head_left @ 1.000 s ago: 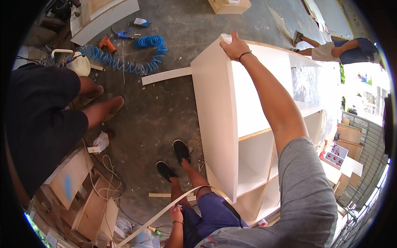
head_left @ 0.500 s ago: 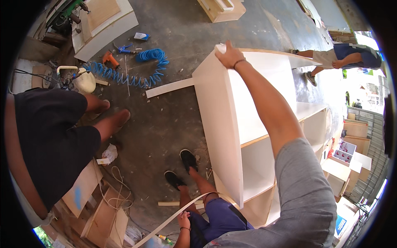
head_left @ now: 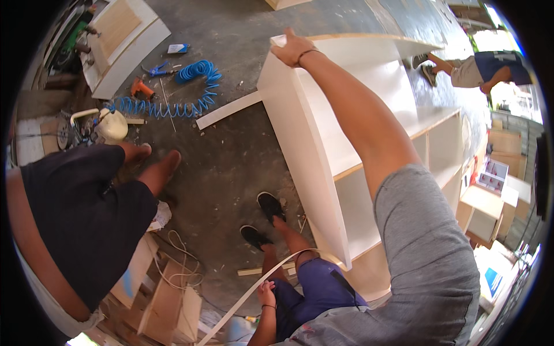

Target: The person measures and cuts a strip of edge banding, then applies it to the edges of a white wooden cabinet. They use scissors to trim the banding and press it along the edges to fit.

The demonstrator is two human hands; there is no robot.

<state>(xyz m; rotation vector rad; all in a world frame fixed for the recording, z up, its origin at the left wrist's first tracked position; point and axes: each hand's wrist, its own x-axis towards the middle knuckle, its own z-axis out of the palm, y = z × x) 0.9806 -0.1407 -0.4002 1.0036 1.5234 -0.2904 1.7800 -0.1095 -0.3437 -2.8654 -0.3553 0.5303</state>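
A large white cabinet (head_left: 297, 155) with open compartments lies to the right in front of me. Over its far corner my right hand (head_left: 293, 49) is closed, gripping a small white thing (head_left: 279, 41) against the edge; its kind is hard to make out. My left hand (head_left: 267, 294) is low by my thigh, its fingers curled; whether anything is in them is hidden. Right beside it runs a long, thin, pale strip (head_left: 239, 304), which arcs up to the near end of the cabinet's edge.
A person in dark shorts (head_left: 86, 213) stands close on the left; another person (head_left: 485, 69) is at far right. A blue coiled air hose (head_left: 199, 72), an orange tool (head_left: 142, 88) and a white board (head_left: 228, 111) lie on the floor. Wooden panels (head_left: 164, 300) are at lower left.
The whole view has shifted, so the cabinet's far corner sits higher and farther left. My right hand stays at that corner. The person at far right has changed leg position.
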